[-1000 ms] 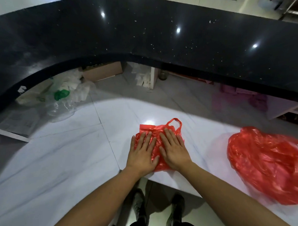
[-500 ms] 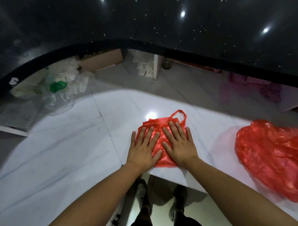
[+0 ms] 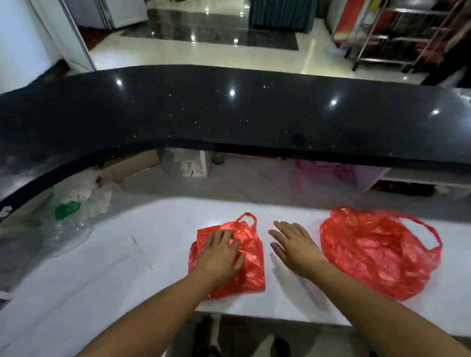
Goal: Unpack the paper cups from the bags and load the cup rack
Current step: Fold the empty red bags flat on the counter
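Head camera looked down on your two bare forearms reaching over a white marble counter (image 3: 98, 278). Your left hand (image 3: 221, 256) lay palm down with straight fingers, pressing on a flattened red bag (image 3: 250, 269) close to the counter's near edge. Your right hand (image 3: 296, 245) was spread flat and held nothing. It sat just right of that bag and left of a second, crumpled red bag (image 3: 375, 250); whether it touched the counter could not be told. No paper cups and no cup rack were in sight, and the crumpled bag's contents could not be seen. A curved black ledge (image 3: 226, 116) ran across the far side.

The step looked like smoothing out emptied bags. To do it well, pin the flat bag under your left palm and draw the crumpled one close with your right. Check inside it for cups, then press the air out from the centre toward the edges.
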The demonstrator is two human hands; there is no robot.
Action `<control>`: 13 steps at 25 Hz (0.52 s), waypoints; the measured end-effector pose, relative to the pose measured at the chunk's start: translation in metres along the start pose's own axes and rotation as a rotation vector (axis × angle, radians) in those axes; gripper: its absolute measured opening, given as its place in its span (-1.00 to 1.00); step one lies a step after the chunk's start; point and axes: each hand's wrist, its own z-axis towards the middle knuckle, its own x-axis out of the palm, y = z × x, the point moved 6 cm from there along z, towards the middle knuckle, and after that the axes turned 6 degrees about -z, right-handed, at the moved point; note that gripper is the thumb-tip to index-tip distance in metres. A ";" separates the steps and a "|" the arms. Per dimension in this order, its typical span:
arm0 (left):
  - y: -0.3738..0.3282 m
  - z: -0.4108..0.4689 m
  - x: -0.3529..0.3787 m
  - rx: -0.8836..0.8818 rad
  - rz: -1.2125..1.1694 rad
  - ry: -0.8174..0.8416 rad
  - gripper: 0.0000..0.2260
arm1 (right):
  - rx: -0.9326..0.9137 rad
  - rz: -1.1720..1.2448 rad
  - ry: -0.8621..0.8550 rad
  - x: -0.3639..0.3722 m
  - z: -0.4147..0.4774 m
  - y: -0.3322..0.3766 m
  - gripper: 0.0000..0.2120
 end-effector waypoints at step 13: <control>-0.178 0.070 0.006 0.117 -0.172 -0.018 -0.67 | 0.724 0.117 -0.101 -0.054 -0.091 -0.173 -0.60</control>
